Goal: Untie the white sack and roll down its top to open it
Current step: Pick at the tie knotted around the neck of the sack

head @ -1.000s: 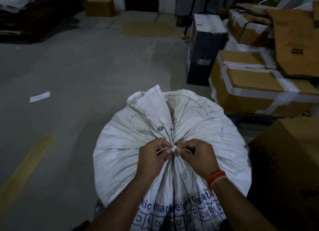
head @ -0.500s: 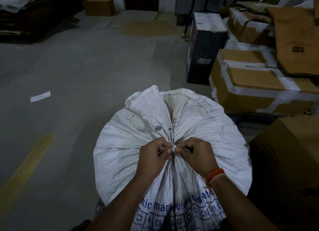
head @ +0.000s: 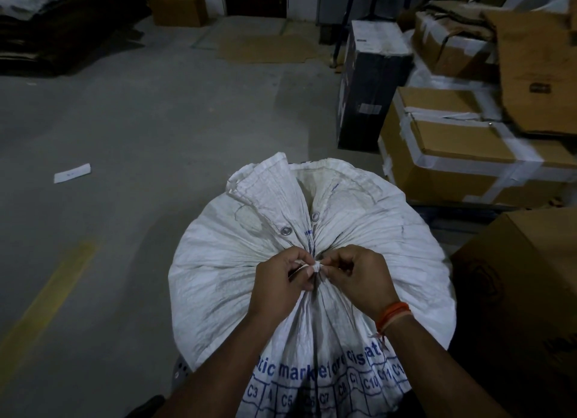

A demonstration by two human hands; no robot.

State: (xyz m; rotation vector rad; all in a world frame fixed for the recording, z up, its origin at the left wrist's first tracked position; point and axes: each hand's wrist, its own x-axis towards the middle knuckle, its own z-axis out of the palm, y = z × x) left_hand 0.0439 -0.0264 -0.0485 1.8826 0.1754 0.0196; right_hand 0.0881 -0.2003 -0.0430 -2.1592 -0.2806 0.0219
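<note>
While tied shut: stands low in the middle of the view, on the grey floor (head: 156, 130)
White sack (head: 237, 261): big, round and full, woven, with blue letters and little boxes printed on the near side
Neck of the sack: bunched tight where both hands meet, with folds running out from it on all sides
Top flap (head: 265, 186): sticks up past the tie, on the far side, wrinkled, with two small metal rings just below it
Tie (head: 317, 266): thin and white, a small knot between the two hands, at the bunched neck
Left hand (head: 281, 281): fingers curled in, thumb and fingertips pinching the tie on the left of the knot
Right hand (head: 359, 280): fingers curled in, fingertips pinching the tie on the right of the knot, orange thread band (head: 393, 314) on the wrist
Taped brown boxes (head: 462, 155): stacked on the right, near the sack
Black box (head: 371, 86): stands behind those, farther back
White paper scrap (head: 72, 173): lies on the floor, well apart, to the left
Yellow line (head: 46, 295): painted on the floor at the left
</note>
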